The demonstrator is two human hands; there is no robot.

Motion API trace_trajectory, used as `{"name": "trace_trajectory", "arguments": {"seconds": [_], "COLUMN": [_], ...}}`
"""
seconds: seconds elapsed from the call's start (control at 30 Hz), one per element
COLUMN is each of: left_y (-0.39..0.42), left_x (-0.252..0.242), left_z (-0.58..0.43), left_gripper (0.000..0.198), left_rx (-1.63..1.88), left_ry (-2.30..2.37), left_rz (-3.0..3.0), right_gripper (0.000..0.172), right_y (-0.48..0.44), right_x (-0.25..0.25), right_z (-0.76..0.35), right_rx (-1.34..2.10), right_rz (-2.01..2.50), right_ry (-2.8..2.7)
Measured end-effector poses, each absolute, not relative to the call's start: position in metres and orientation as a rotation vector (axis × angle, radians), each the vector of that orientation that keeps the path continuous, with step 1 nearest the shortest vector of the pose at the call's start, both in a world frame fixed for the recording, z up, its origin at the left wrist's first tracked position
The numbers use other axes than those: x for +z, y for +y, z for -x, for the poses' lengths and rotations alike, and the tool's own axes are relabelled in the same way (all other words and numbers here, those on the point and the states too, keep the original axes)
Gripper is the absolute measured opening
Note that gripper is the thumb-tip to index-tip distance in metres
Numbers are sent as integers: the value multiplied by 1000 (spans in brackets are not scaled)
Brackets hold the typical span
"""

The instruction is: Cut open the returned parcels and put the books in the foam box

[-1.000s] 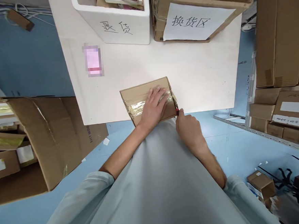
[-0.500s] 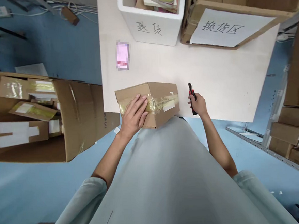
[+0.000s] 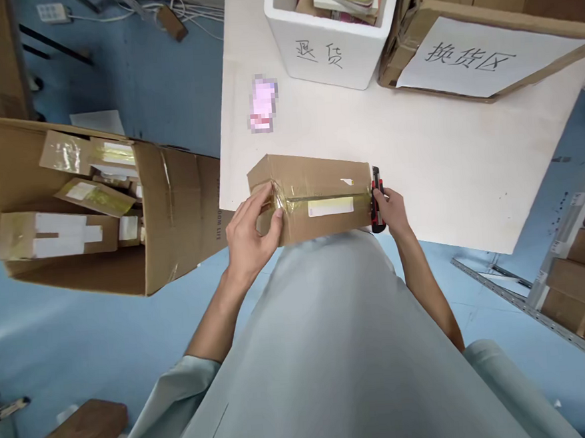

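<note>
A taped cardboard box (image 3: 319,174) with a white label lies at the table's front edge, its seam side facing up. My left hand (image 3: 253,235) is at the box's left end, thumb and fingers apart around its corner. My right hand (image 3: 392,209) is closed round a red and black box cutter (image 3: 377,203), which is upright beside the right end of the box. Whether the cutter touches the box is hard to tell.
On the white table (image 3: 448,148) are a pixelated pink item (image 3: 263,104), a white foam bin (image 3: 331,59) of packets and an open carton (image 3: 494,88) with a paper sign. A large carton (image 3: 181,207) of parcels stands left.
The box has rolled so its taped seam and label face up more. My left hand has shifted to its left end. My right hand with the cutter is now against or near its right end.
</note>
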State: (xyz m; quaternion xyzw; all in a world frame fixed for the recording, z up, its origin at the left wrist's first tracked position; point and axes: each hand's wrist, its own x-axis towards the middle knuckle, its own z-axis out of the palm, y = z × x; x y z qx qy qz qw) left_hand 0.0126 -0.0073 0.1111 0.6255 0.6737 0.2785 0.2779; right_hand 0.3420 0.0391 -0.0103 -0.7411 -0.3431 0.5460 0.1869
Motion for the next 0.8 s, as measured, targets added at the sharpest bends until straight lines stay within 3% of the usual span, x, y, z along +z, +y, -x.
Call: {"name": "trace_trajectory", "arguments": {"seconds": [0.1,0.27,0.4,0.57,0.8], "left_y": [11,46,65,74,85], "left_x": [94,24,-24,-35,-34], "left_z": [-27,-61,-85,-89,-82], "left_gripper": [60,61,47,32,33], "left_rx": [791,852,855,789,748], "left_ry": [1745,1498,1382,1362,1347], "left_rz": [-1526,-1265,-1138,-1180,-1252], "right_gripper": [36,52,52,51,46], "right_y": [30,19,17,23,68], "right_x": [13,40,45,67,106], "right_z": [-374,-416,-431,-420,-344], "right_rx": [1329,921,813,592,916], "right_rz": [2212,2420,2534,2566,2068], "right_ry": [-1081,-1253,-1372,-1647,-2474]}}
